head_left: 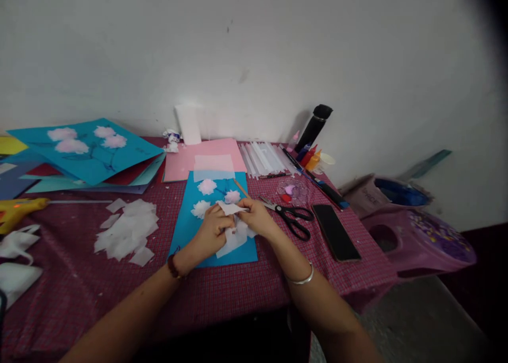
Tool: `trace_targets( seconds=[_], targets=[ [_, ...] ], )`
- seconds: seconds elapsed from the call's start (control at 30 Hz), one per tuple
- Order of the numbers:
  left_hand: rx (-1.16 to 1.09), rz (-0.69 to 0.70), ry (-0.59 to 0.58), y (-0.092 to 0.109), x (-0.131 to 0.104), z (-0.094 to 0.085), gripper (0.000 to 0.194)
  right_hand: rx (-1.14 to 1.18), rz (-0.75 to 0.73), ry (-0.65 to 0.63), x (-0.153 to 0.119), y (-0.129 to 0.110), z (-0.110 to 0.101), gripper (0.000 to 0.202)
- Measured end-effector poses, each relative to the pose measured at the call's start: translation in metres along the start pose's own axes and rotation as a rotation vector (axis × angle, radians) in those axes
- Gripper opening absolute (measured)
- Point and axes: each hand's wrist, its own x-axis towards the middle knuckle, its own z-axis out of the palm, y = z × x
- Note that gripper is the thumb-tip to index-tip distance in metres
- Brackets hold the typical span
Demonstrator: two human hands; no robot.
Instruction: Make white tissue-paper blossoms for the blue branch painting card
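Note:
Over a blue sheet [182,236], both hands work closely together on thin white tissue paper [228,208]. My left hand [212,229] pinches the paper from the left, fingers bent. My right hand [257,218] has closed fingers at the paper's right side, and a pencil [241,188] sticks up from it, tip end away from me. More tissue squares [234,241] lie beneath the hands. White-pink paper flowers [207,187] sit on the blue sheet beside drawn dark stems. A loose pile of tissue squares [129,228] is to the left.
Black scissors [293,215] and a phone [336,232] lie at right, near a paint palette [291,192] and paint bottles [313,161]. Glue sticks [264,159] and pink paper [178,162] lie behind. A yellow glue gun [19,212] and a finished-looking blue card [89,159] are left.

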Motion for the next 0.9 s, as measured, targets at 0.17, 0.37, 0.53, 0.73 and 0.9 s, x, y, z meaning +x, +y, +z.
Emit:
trace_targets(
  seconds=[0.17, 0.37, 0.53, 0.73, 0.9],
  targets=[
    [0.078, 0.085, -0.051, 0.001, -0.007, -0.017, 0.021, 0.103, 0.07, 0.015, -0.001, 0.007, -0.006, 0.013],
    [0.173, 0.151, -0.011, -0.009, -0.018, -0.026, 0.025, 0.289, 0.169, -0.02, -0.005, 0.003, -0.008, 0.023],
    [0.027, 0.02, 0.156, -0.002, -0.015, -0.039, 0.036, 0.333, 0.14, -0.014, -0.003, 0.002, -0.007, 0.027],
    [0.029, -0.15, 0.099, 0.03, -0.002, -0.04, 0.021, 0.285, 0.133, -0.016, -0.002, 0.007, -0.003, 0.026],
    [0.284, -0.075, -0.093, 0.028, 0.004, -0.022, 0.006, 0.119, 0.039, 0.09, 0.0, 0.007, -0.008, 0.024]
  ],
)
